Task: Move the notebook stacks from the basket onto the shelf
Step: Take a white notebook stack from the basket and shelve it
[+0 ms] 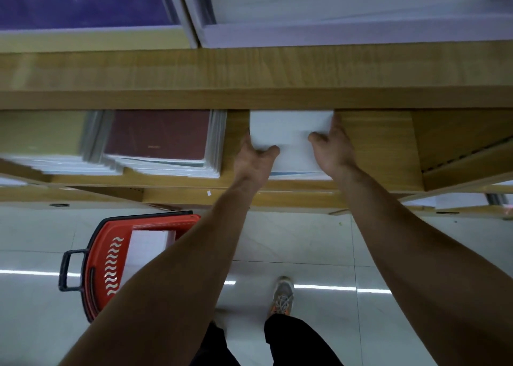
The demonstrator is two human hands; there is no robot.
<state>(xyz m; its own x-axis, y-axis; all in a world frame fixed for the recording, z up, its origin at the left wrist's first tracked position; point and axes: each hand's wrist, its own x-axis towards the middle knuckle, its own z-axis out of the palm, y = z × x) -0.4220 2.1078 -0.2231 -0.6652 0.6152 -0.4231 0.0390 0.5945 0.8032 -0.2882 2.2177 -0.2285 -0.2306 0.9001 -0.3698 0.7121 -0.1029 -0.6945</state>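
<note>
Our left hand [254, 156] and right hand [333, 149] clasp the white stack [288, 131], thumbs on top, on the shelf [380, 143] right of the maroon stack [158, 132]; uneven release may slide notebooks off its near edge.

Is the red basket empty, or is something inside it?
Not empty. A white stack lies inside the basket, partly hidden behind the left arm. How many notebooks, cannot tell.

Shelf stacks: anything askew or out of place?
Yes. The maroon notebook stack, left of the white notebook stack that the left hand and right hand grip, is fanned: its lower notebooks step out forward instead of lying flush. The olive stack further left fans likewise. The white one looks square.
</note>
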